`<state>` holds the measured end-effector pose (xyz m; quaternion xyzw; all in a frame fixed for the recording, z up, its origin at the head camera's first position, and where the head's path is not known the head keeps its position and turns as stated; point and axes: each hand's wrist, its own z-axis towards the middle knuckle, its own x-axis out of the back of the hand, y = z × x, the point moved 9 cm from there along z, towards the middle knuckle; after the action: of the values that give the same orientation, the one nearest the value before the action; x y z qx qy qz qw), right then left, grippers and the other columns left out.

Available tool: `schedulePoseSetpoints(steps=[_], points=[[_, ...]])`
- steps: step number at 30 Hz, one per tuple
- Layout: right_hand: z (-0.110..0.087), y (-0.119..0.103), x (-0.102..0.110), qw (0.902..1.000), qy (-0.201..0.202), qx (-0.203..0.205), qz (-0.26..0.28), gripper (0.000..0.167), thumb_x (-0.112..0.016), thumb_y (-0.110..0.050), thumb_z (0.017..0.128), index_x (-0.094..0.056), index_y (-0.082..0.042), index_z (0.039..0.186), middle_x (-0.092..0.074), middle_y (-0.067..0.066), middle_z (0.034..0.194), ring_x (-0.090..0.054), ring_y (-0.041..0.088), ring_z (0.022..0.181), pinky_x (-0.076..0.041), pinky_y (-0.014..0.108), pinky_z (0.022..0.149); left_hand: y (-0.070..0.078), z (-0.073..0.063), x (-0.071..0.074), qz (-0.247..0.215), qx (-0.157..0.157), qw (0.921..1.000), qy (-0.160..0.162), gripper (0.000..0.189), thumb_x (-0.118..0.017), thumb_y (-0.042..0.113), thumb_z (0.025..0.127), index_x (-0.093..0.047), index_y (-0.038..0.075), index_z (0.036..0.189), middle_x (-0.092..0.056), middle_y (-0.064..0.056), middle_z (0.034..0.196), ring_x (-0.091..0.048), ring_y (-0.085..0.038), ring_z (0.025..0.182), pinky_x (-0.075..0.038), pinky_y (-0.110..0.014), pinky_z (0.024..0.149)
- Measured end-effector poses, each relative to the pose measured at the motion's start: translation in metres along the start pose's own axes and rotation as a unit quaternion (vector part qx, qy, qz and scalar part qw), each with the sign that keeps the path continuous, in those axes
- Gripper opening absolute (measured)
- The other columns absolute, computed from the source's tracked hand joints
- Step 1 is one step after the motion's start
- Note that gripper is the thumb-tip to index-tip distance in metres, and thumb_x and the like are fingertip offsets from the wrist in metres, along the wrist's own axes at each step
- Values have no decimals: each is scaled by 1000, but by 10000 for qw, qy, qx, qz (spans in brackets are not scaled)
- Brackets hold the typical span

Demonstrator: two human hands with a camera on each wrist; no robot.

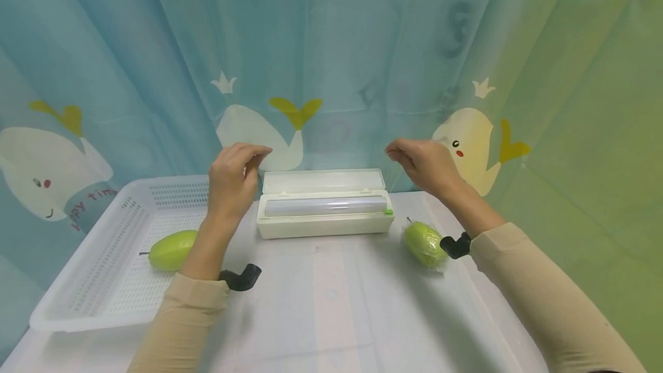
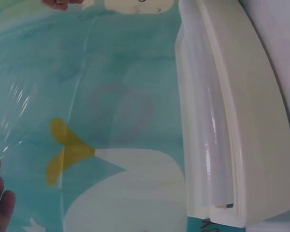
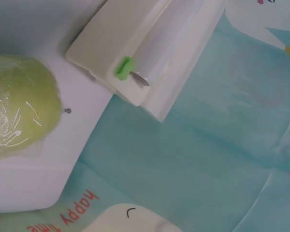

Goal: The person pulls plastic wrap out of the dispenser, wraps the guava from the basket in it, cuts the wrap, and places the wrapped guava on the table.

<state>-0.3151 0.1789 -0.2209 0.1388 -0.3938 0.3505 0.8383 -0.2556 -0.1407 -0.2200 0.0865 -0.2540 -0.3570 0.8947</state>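
Note:
My left hand (image 1: 232, 180) and right hand (image 1: 426, 166) are raised apart, behind and above the white cling film dispenser (image 1: 325, 225). Thumb and fingertips come together on each hand. Clear cling film (image 2: 17, 108) shows as wrinkles and glints beside the left fingers in the left wrist view, pinched there. In the head view the sheet is nearly invisible; it seems to span to the right hand's pinch. The dispenser lid (image 1: 323, 181) stands raised, and a film roll (image 1: 326, 205) lies inside. A film-wrapped green fruit (image 1: 426, 244) sits below the right hand.
At left, a white perforated basket (image 1: 77, 281) holds another green fruit (image 1: 171, 250), partly behind the left forearm. A green slider (image 3: 125, 68) sits at the dispenser's right end. Whale-print curtain (image 1: 342, 62) hangs behind the white table (image 1: 290, 309).

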Motion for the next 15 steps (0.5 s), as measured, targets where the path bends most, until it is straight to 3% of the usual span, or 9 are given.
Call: schedulePoseSetpoints(steps=[15], points=[[7, -4, 11, 9997, 159, 183, -94, 8, -68, -18, 95, -72, -14, 100, -77, 1, 91, -69, 18, 67, -52, 37, 57, 7, 5, 8, -72, -138, 9994, 306, 19, -64, -8, 92, -76, 4, 100, -73, -12, 91, -62, -29, 83, -50, -41, 75]])
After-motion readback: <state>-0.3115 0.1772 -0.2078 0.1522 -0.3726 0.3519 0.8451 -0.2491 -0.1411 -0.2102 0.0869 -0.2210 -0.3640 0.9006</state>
